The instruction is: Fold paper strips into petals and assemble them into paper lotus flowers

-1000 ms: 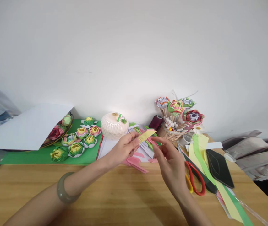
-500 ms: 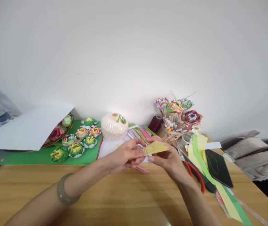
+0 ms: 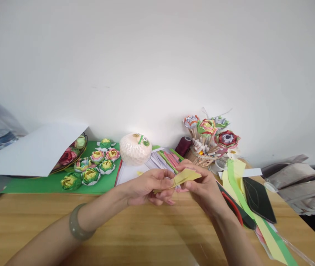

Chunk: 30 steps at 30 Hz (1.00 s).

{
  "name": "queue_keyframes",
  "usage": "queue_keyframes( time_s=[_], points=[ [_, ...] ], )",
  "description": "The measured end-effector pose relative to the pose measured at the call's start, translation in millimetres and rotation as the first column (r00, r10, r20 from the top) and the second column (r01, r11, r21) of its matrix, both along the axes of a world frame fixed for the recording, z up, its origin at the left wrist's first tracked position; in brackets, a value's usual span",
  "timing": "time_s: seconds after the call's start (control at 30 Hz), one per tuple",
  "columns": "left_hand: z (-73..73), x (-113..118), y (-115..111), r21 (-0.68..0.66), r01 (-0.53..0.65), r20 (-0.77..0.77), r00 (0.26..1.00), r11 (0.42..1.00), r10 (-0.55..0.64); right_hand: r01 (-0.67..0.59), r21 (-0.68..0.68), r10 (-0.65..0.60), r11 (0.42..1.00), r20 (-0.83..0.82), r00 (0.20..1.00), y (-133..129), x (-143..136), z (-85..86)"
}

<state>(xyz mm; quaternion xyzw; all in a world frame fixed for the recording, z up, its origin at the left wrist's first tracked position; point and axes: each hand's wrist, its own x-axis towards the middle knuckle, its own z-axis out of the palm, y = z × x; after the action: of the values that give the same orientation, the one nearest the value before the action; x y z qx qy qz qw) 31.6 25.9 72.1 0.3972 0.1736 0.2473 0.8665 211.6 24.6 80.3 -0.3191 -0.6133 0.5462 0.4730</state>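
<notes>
Yellow folded paper (image 3: pixel 185 176) is held between my two hands above the table. My left hand (image 3: pixel 153 184) pinches its narrow left part between thumb and fingers. My right hand (image 3: pixel 201 186) grips the wider right end, thumb in front and fingers behind. Pink and white paper strips (image 3: pixel 170 158) lie behind my hands, partly hidden by them. A red-handled pair of scissors (image 3: pixel 233 208) lies beside my right forearm.
Paper flowers (image 3: pixel 91 176) sit on a green sheet (image 3: pixel 43 184) at the left, near a large white sheet (image 3: pixel 32 153). A round white box (image 3: pixel 135 149) and a basket of flowers (image 3: pixel 200 159) stand behind. Paper strips and a black tablet (image 3: pixel 259 199) lie right.
The yellow paper has shifted slightly right and its right end looks more spread. My right hand's fingers have moved closer around it. The view has shifted slightly.
</notes>
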Motion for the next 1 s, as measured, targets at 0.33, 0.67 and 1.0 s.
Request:
queue_keyframes(
  time_s=[0.33, 0.67, 1.0],
  points=[
    [-1.6, -4, 3, 0.132, 0.134, -0.067, 0.99, 0.982, -0.126, 0.041, 0.005, -0.041, 0.999, 0.094, 0.995, -7, -1, 6.9],
    [9.8, -7, 2, 0.439, 0.228, -0.332, 0.94, 0.869, -0.079, 0.035, 0.008, -0.036, 0.999, 0.209, 0.977, -8, -1, 15.3],
    [5.5, 5, -14, 0.677, 0.074, -0.464, 0.815, 0.732, 0.347, 0.069, 0.086, -0.089, 0.994, 0.248, 0.965, -10, -5, 16.5]
  ],
)
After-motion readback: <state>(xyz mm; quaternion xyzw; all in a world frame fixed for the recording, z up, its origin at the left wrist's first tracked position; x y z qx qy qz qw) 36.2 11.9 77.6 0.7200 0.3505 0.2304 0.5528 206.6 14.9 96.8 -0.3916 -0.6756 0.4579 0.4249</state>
